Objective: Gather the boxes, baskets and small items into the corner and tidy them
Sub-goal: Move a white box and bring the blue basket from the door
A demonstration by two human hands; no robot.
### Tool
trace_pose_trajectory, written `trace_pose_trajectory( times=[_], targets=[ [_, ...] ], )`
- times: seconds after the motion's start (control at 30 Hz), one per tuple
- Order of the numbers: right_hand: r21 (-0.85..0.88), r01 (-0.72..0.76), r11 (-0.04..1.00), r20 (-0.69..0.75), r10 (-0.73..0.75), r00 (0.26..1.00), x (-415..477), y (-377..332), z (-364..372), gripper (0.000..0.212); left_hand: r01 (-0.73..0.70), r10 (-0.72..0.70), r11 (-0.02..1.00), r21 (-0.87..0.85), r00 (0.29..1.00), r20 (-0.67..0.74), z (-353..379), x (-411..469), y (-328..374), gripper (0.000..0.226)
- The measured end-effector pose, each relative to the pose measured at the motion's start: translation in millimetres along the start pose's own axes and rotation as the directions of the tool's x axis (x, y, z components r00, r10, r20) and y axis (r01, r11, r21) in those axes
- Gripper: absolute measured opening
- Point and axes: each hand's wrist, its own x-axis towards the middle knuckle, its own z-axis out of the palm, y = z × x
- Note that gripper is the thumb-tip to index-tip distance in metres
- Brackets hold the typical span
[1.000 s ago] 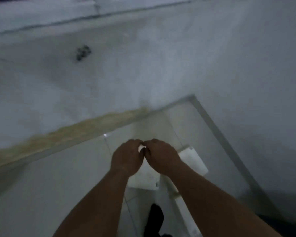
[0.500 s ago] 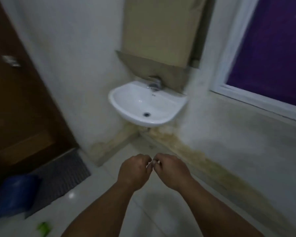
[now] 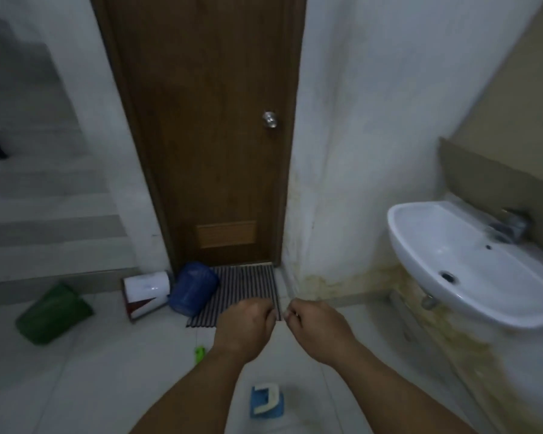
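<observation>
- Left hand [image 3: 243,328] — grip curled closed, contents not discernible.
- Right hand [image 3: 315,327] — likewise.
- Green basket [image 3: 52,313], blue container [image 3: 193,291] — on floor [image 3: 107,371], tipped over.

A brown door [image 3: 201,136] is seen far ahead, grey stairs [image 3: 44,195] at the left, a white sink [image 3: 470,270] at the right.

Since half a second ago we turned left: the brown door [image 3: 201,136] now faces us, the sink [image 3: 470,270] moved right of it, and our hands [image 3: 245,330] parted slightly.
</observation>
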Motion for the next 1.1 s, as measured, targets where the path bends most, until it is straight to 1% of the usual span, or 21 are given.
trace_pose_trajectory(
  times=[0.13, 0.27, 0.4, 0.53, 0.67, 0.73, 0.83, 0.9, 1.0, 1.1],
  targets=[
    [0.012, 0.084, 0.996, 0.045, -0.084, 0.995, 33.2, 6.4, 11.7, 0.028, 0.12, -0.119, 0.993, 0.018, 0.992, -0.044, 7.1, 9.3, -23.0, 0.021],
    [0.014, 0.139, 0.99, 0.087, -0.14, 0.986, 68.5, 22.4, 18.2, 0.027, 0.258, -0.256, 0.966, 0.024, 0.964, -0.064, 14.2, 19.7, -33.5, 0.02],
    [0.017, 0.146, 0.989, 0.151, -0.147, 0.978, 102.3, 23.9, 25.2, 0.026, 0.369, -0.364, 0.929, 0.037, 0.927, -0.089, 12.5, 22.5, -47.0, 0.019],
    [0.058, 0.151, 0.987, 0.245, -0.161, 0.956, 139.0, -2.7, 36.3, 0.033, 0.477, -0.467, 0.876, 0.072, 0.876, -0.123, -0.9, 20.6, -84.5, 0.024],
    [0.112, 0.151, 0.982, 0.333, -0.18, 0.926, 178.7, -39.6, 63.1, 0.025, 0.575, -0.56, 0.814, 0.085, 0.814, -0.155, -17.1, 19.1, -136.4, 0.027],
    [0.16, 0.122, 0.98, 0.378, -0.175, 0.909, 203.2, -58.3, 82.4, 0.026, 0.602, -0.587, 0.792, 0.099, 0.796, -0.146, -23.3, 20.3, -167.1, 0.029],
    [0.191, 0.07, 0.979, 0.434, -0.148, 0.889, 241.6, -92.6, 110.7, 0.029, 0.601, -0.589, 0.791, 0.118, 0.799, -0.117, -34.1, 24.8, -218.4, 0.029],
    [0.227, 0.014, 0.974, 0.454, -0.118, 0.883, 266.3, -115.2, 128.9, 0.031, 0.597, -0.59, 0.794, 0.114, 0.802, -0.09, -45.0, 30.2, -255.4, 0.028],
    [0.236, -0.078, 0.969, 0.496, -0.051, 0.867, 294.4, -143.6, 148.9, 0.03, 0.574, -0.577, 0.808, 0.133, 0.816, -0.014, -64.8, 40.2, -305.6, 0.027],
    [0.243, -0.159, 0.957, 0.527, 0.007, 0.85, 320.2, -160.3, 162.0, 0.032, 0.581, -0.589, 0.803, 0.131, 0.807, 0.032, -80.7, 60.3, -349.8, 0.026]
  ],
)
